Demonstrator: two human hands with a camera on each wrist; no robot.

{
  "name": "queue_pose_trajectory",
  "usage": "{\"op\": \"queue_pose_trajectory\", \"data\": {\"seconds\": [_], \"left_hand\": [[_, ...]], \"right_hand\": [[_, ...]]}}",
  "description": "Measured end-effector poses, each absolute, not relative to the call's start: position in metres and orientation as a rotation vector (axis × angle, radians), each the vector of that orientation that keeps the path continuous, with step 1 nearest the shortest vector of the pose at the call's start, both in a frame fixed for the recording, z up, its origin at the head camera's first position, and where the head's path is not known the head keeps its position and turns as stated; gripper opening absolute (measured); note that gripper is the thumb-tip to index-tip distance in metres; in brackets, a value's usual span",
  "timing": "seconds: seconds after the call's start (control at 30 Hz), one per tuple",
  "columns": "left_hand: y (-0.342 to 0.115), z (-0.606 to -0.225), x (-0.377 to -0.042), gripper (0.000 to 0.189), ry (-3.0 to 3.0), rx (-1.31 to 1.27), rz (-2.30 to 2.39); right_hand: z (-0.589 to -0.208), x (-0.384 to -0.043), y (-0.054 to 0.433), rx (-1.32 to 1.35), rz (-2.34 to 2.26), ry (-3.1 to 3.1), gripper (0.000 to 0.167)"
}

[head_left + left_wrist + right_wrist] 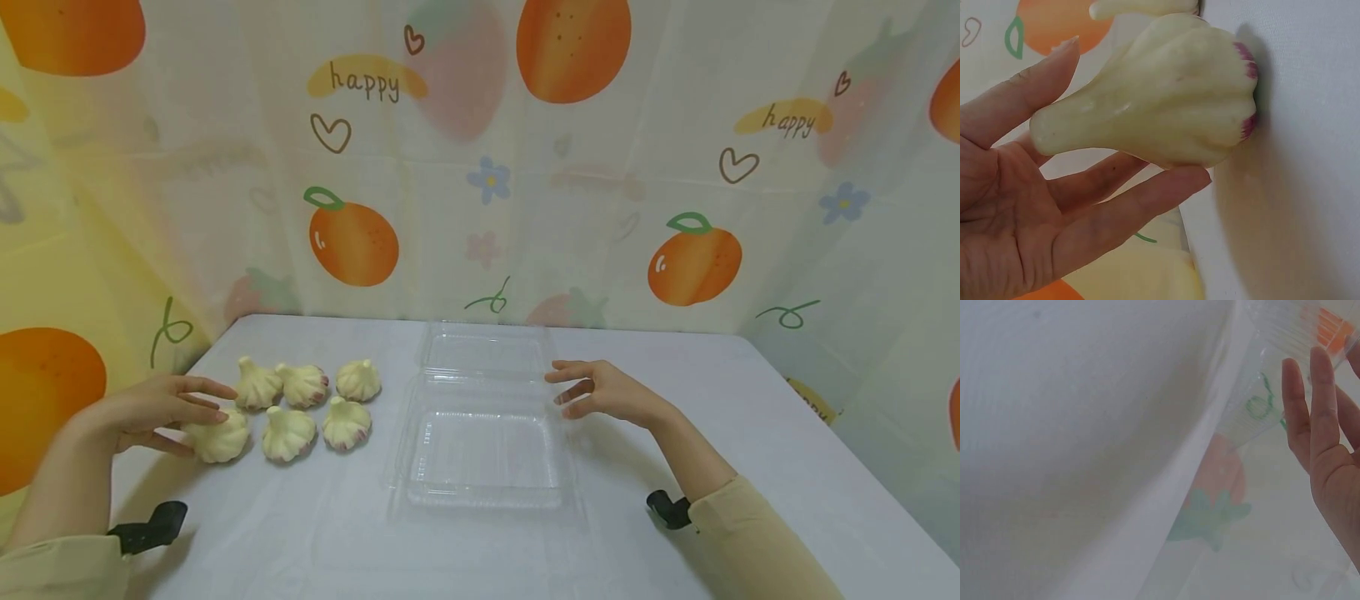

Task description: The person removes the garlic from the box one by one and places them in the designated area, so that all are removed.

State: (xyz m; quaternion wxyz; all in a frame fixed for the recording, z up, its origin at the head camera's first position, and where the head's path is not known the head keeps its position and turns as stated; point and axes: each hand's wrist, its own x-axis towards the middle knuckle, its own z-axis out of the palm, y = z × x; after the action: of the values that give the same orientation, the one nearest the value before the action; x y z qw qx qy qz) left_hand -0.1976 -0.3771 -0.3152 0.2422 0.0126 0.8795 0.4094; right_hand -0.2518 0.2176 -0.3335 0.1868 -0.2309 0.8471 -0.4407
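Note:
My left hand [168, 408] reaches around the front-left garlic bulb [221, 437], which sits on the white table. In the left wrist view the garlic bulb [1166, 94] lies between thumb and fingers; the thumb stands off its neck, and one fingertip is right at its underside. Several other garlic bulbs [288, 433] form two rows to the right of this hand. A clear plastic clamshell container [483, 497] lies with its lid [486, 352] folded back. Beside its right edge hovers my right hand [603, 392], fingers spread loosely with nothing between them.
The white tablecloth [637, 533] covers the table up to a curtain [555, 250] printed with oranges, hearts and words. Black wrist cameras [153, 527] are strapped at both wrists, low over the table.

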Motion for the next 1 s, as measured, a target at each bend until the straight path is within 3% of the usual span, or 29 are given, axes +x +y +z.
{"op": "queue_pose_trajectory", "data": {"seconds": [0.6,0.8,1.0], "left_hand": [[-0.359,-0.299,-0.194,0.071,2.621,0.069,0.829],[-0.327,-0.287,-0.191,0.065,2.850,0.120,0.792],[-0.276,-0.271,-0.190,0.072,3.035,0.154,0.806]], "right_hand": [[-0.333,-0.253,0.220,-0.667,-1.205,2.422,0.059],[-0.331,-0.252,0.223,-0.652,-1.132,2.508,0.053],[-0.326,-0.248,0.226,-0.685,-1.060,2.671,0.051]]}}
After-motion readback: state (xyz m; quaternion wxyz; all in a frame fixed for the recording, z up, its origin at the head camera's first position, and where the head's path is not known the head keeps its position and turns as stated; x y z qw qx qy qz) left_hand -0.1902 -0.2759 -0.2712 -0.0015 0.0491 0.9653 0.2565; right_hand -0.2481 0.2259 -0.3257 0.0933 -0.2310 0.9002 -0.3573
